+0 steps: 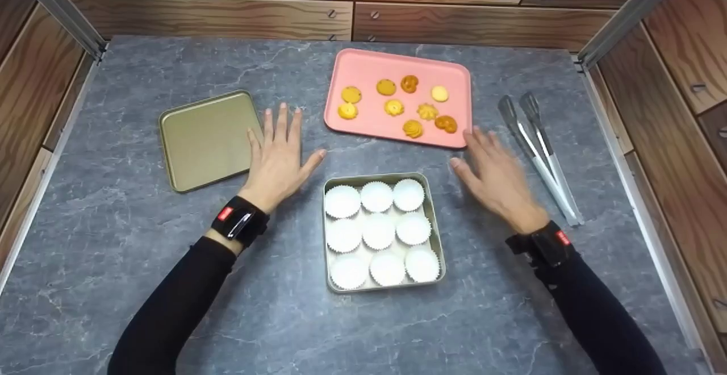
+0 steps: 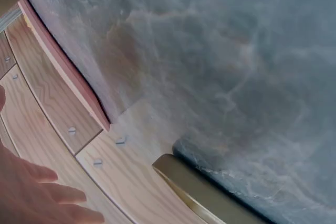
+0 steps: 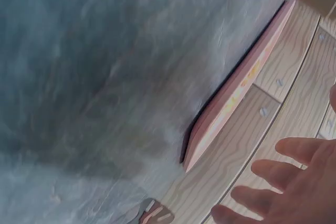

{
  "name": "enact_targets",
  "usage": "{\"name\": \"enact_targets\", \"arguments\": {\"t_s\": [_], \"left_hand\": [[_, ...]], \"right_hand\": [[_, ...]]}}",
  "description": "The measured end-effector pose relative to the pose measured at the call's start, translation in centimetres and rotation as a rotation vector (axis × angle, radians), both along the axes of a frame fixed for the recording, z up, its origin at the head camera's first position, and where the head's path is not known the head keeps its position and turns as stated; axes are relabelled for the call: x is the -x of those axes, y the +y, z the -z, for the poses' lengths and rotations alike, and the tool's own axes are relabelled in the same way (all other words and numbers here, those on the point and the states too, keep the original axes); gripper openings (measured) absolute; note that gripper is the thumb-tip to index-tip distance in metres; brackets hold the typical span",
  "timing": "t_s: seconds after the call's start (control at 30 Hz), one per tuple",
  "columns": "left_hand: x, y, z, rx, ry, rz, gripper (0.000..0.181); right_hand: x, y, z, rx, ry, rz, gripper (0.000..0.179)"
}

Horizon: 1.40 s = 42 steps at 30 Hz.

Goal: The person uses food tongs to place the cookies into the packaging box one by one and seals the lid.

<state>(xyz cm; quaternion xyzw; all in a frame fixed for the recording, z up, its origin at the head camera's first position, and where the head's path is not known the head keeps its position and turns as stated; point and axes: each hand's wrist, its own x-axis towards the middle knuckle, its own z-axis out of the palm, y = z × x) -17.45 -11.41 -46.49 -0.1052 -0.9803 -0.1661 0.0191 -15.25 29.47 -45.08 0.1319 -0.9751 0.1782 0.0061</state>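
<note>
My left hand (image 1: 277, 159) is spread with straight fingers, palm down, its fingertips overlapping the right edge of a gold-coloured tin lid (image 1: 207, 142) in the head view. My right hand (image 1: 497, 179) has its fingers extended, fingertips close to the near right corner of a pink tray (image 1: 369, 74). Neither hand holds anything. Several cookies (image 1: 394, 107) of different shapes, round, swirled and pretzel-like, lie on the tray. Between my forearms stands a square tin (image 1: 328, 221) with white paper baking cups (image 1: 378, 231) in rows. Tongs (image 1: 542, 156) lie right of my right hand, tips pointing away.
The grey marbled table (image 1: 272, 318) has wood-patterned panels (image 1: 216, 14) along its back and both sides. Metal posts (image 1: 630, 17) rise at the back corners. In the right wrist view the tray's edge (image 3: 231, 98) appears beside the fingers.
</note>
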Motion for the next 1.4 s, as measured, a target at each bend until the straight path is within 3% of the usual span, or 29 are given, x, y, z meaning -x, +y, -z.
{"name": "enact_targets", "arguments": {"t_s": [0.2, 0.3, 0.6, 0.73, 0.83, 1.03, 1.4], "left_hand": [[-0.9, -0.1, 0.0, -0.094, -0.029, 0.041, 0.093], [-1.5, -0.1, 0.0, -0.157, -0.053, 0.064, 0.093], [-3.8, 0.3, -0.1, -0.334, -0.175, 0.081, 0.079], [-4.4, 0.6, 0.1, -0.440, -0.199, 0.096, 0.068], [-4.7, 0.8, 0.4, -0.517, -0.254, 0.098, 0.058], [-4.8, 1.0, 0.6, -0.657, -0.371, 0.079, 0.044], [-2.9, 1.7, 0.7, -0.726, -0.359, -0.034, 0.028]], "right_hand": [[-1.6, -1.3, -0.1, 0.130, -0.047, 0.000, 0.073], [-2.3, -1.9, -0.2, 0.168, -0.032, -0.004, 0.066], [-3.5, -3.3, 0.0, 0.159, -0.113, -0.093, 0.040], [-3.7, -3.7, 0.1, 0.142, -0.142, -0.091, 0.039], [-3.8, -3.9, 0.2, 0.167, -0.193, -0.094, 0.041], [-3.8, -4.1, 0.5, 0.239, -0.247, -0.112, 0.038], [-2.9, -4.4, 0.3, 0.232, -0.171, -0.119, 0.022]]}}
